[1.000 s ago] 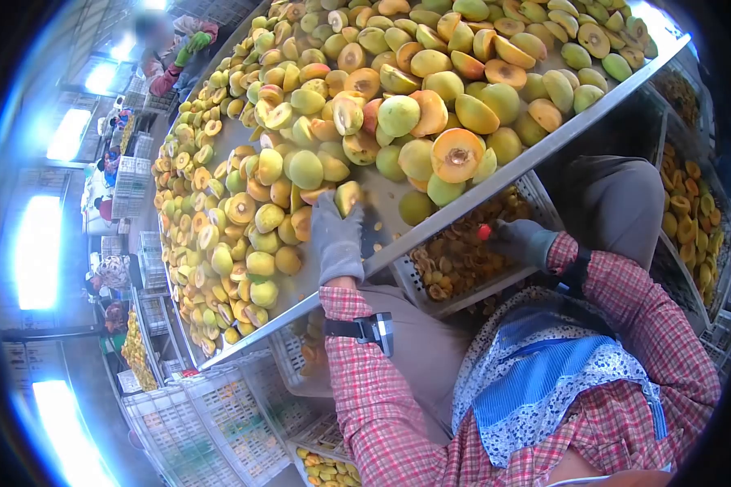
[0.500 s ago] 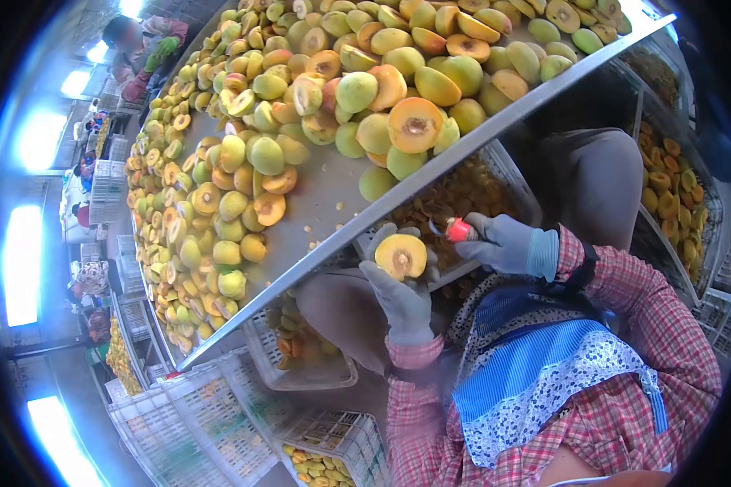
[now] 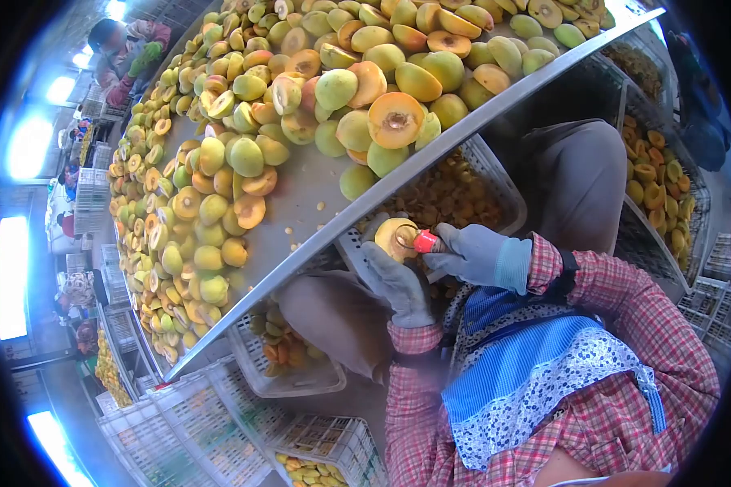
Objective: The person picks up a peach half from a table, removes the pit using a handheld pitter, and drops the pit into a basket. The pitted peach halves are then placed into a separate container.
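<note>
My left hand (image 3: 398,284), in a grey glove, holds a yellow peach half (image 3: 391,236) with its cut face turned up. Gripped in my gloved right hand (image 3: 481,255) is a small pitting tool (image 3: 426,241) with a red handle and a curved metal end. That end is against the middle of the cut face, where the pit sits. Both hands are over my lap, just below the metal table edge. Fingers of my left hand behind the peach half are hidden.
Heaps of halved peaches (image 3: 349,85) lie on the metal table (image 3: 304,183), whose raised rim (image 3: 430,166) slants across in front of me. Below stand a crate of scraps (image 3: 499,183), a crate of halves (image 3: 658,178) and a white basket (image 3: 300,381). Another person (image 3: 130,61) works at the far left.
My right hand has moved left and brought the pitting tool from beside the peach half onto its cut face. The peach half has tilted, and the whole view has shifted slightly.
</note>
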{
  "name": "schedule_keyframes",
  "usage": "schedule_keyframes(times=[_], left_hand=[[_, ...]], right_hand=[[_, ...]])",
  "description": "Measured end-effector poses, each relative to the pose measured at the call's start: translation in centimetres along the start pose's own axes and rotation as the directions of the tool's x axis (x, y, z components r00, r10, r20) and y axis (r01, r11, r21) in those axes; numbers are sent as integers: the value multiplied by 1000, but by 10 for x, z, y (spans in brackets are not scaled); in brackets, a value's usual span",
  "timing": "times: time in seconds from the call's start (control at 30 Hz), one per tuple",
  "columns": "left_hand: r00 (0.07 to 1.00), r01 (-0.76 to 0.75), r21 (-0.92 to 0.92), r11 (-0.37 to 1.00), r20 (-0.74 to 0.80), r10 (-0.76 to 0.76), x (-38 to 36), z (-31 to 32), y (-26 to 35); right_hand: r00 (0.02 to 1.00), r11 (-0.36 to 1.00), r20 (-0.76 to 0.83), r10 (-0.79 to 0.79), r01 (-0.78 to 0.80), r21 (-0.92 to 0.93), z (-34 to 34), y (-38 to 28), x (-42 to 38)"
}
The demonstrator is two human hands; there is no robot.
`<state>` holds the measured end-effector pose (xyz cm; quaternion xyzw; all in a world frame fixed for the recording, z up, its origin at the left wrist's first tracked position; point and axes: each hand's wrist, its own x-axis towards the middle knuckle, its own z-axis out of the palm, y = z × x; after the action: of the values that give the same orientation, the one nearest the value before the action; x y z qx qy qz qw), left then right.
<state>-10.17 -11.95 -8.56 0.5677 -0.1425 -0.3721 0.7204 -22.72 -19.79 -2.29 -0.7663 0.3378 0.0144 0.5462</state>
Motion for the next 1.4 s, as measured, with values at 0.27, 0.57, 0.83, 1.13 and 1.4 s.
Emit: schedule_keyframes(times=[0.27, 0.57, 0.83, 1.13, 1.4], left_hand=[[966, -251, 364, 897, 39, 255, -2, 14, 10], [930, -328, 605, 726, 72, 361, 8, -4, -24], [910, -307, 836, 455, 118, 398, 9, 6, -10], [853, -385, 904, 186, 272, 445, 23, -6, -9], [990, -125, 33, 992, -62, 127, 31, 5, -3]], right_hand=[[984, 953, 146, 102, -139, 270, -2, -5, 6], [923, 967, 327, 201, -241, 87, -13, 0, 29], [955, 950, 271, 123, -192, 246, 15, 29, 50], [926, 885, 323, 196, -309, 348, 2, 5, 38], [922, 762, 274, 274, -382, 523, 1, 29, 44]])
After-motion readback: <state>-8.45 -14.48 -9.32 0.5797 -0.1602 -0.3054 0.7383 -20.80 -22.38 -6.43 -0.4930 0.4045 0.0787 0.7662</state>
